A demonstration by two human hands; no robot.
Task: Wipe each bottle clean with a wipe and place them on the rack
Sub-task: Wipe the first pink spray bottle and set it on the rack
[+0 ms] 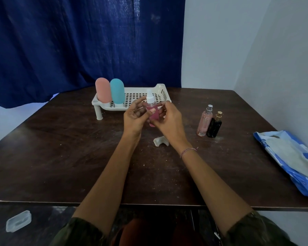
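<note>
Both hands grip pink spray bottle upright between them.

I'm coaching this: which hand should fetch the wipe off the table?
The right hand, likely: the wipe lies just below its wrist, and the left hand also holds the spray bottle.

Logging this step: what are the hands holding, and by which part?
The left hand and right hand both grip the pink spray bottle by its body.

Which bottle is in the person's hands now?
The pink spray bottle with white cap, held by left hand and right hand. Others stand untouched: two on the rack, two on the table.
</note>
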